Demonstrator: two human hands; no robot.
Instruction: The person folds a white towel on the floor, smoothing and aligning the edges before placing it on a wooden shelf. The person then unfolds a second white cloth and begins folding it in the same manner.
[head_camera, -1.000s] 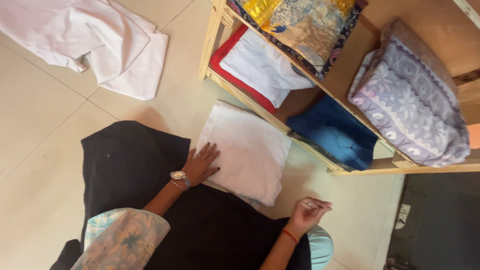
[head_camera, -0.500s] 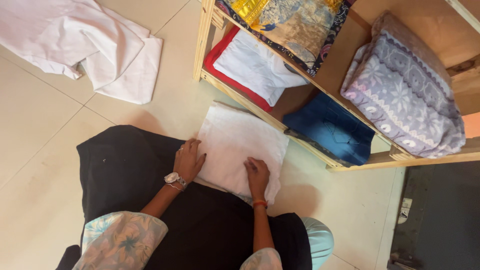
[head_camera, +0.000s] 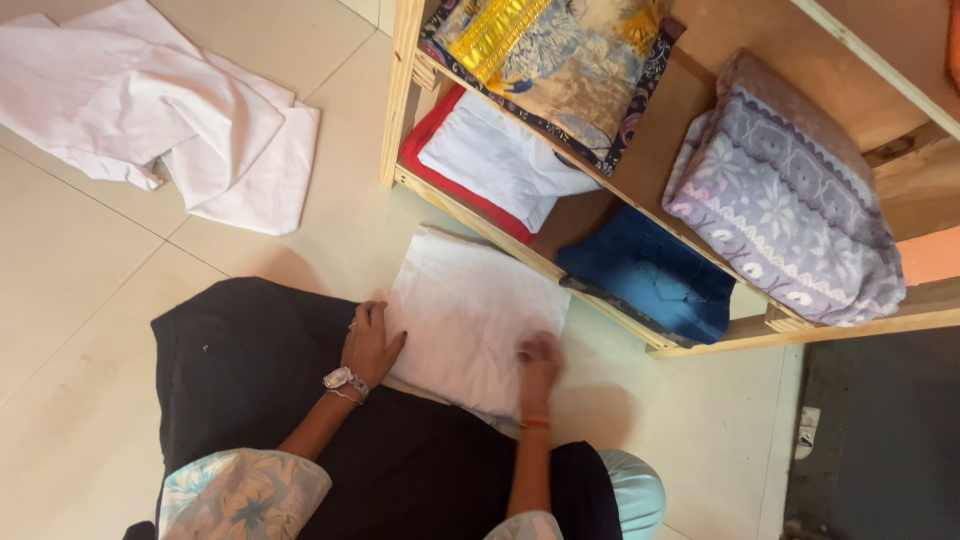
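A: Where is the folded white cloth (head_camera: 470, 320)?

B: On the tiled floor (head_camera: 80, 300), just in front of the wooden shelf unit (head_camera: 405, 100). Its near edge overlaps the black garment (head_camera: 250, 370) spread flat beside it.

A: And the hands?

B: Both are on the cloth. The left hand (head_camera: 370, 345) lies at its left edge, fingers extended and flat, palm down, partly on the black garment. It grips nothing. There is a watch on that wrist.

A: The right one?

B: The right hand (head_camera: 540, 360) is on the cloth's near right part, by the corner. It is blurred, so I cannot tell whether the fingers are flat or curled on the fabric. A red band sits on that wrist.

A: What is on the shelves?

B: On the lowest level, a white folded item on a red one (head_camera: 490, 165) at the left, and folded blue denim (head_camera: 650, 280) to its right. Above, a patterned gold and blue fabric (head_camera: 550, 60), and a lilac blanket with a white floral pattern (head_camera: 790, 200) at the right.

A: Anything else on the floor?

B: 1 loose, crumpled white garment (head_camera: 170, 120), well apart from the hands at the upper left. A dark mat (head_camera: 880, 440) lies at the right edge.
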